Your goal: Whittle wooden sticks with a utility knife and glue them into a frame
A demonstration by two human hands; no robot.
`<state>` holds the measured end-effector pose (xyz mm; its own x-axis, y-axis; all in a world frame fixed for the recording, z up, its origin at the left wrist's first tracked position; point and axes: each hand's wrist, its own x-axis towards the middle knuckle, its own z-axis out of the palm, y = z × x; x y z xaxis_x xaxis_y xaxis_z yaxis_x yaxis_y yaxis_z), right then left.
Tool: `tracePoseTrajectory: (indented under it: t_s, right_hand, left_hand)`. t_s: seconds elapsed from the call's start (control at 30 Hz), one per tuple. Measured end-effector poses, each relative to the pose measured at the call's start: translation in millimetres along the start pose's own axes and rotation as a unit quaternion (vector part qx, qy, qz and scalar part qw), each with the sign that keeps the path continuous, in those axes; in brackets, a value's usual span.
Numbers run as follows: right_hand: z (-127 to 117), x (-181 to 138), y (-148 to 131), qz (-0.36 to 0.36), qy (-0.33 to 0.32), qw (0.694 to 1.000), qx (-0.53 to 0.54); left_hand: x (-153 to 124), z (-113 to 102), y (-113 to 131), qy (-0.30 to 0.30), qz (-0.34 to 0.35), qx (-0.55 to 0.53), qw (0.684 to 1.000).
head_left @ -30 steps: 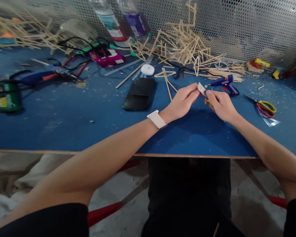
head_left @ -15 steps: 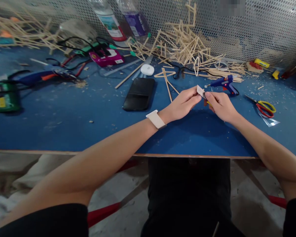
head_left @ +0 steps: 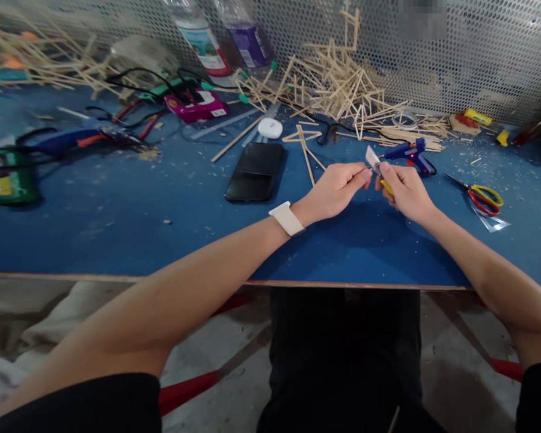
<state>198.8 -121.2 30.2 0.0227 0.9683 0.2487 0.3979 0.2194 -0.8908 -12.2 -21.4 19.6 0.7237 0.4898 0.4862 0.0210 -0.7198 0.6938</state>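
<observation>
My right hand [head_left: 408, 191] grips a utility knife [head_left: 372, 157], its yellow handle showing below the fingers and its wide pale blade pointing up and left. My left hand [head_left: 333, 191] is closed in a pinch close to the blade; what lies between thumb and finger is too small to make out. A pale band [head_left: 287, 218] is on the left wrist. Just behind the hands lies a blue glue gun [head_left: 410, 153] with a small red light. Joined thin wooden sticks [head_left: 307, 157] lie on the blue table beyond my left hand.
A black phone [head_left: 255, 172] and a white case [head_left: 269, 128] lie left of the hands. Scissors [head_left: 482, 197] and a clear set square [head_left: 493, 223] are at right. A stick pile [head_left: 342, 84], bottles [head_left: 250, 45] and a magenta power strip [head_left: 196, 107] stand along the mesh wall.
The knife has turned more upright and its blade has moved slightly right, away from my left fingers. My left hand has stayed nearly in place, its fingers now more curled.
</observation>
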Motion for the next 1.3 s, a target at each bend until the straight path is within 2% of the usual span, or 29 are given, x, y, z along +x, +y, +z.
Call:
tracePoseTrajectory:
  t_s: [0.1,0.2,0.4,0.6,0.7,0.83,1.1,1.3]
  right_hand:
    - [-3.9,2.4,3.7,0.017,0.040,0.999,0.005]
    - [-8.1,3.3,5.7,-0.001,0.054,0.998,-0.019]
    - [-6.2,0.2,0.1,-0.040,-0.033,0.996,-0.075]
    - [-7.4,-0.2,0.0,-0.053,-0.054,0.991,-0.106]
    - [-7.1,-0.3,1.2,-0.042,-0.059,0.994,-0.078]
    - [-3.4,0.3,2.7,-0.017,-0.075,0.997,0.009]
    - [1.8,-1.5,-1.4,0.024,-0.044,0.998,0.023]
    - [6.2,-3.7,-2.6,0.007,-0.005,1.000,-0.016]
  left_hand:
    - [-1.7,-0.1,0.0,0.005,0.008,0.007,1.000]
    - [-2.9,0.5,0.0,0.023,-0.001,-0.016,1.000]
    - [-3.0,3.2,-5.9,0.005,-0.021,-0.092,0.995]
    - [-2.4,4.0,-8.2,-0.033,-0.030,-0.118,0.992]
    - [-2.1,2.4,-6.3,-0.027,-0.010,-0.108,0.994]
    - [-2.0,-0.3,-4.9,-0.036,0.027,-0.110,0.993]
    - [-2.0,-0.7,-5.4,-0.022,0.013,-0.045,0.999]
    - [-3.1,1.3,-6.5,-0.010,0.006,-0.023,1.000]
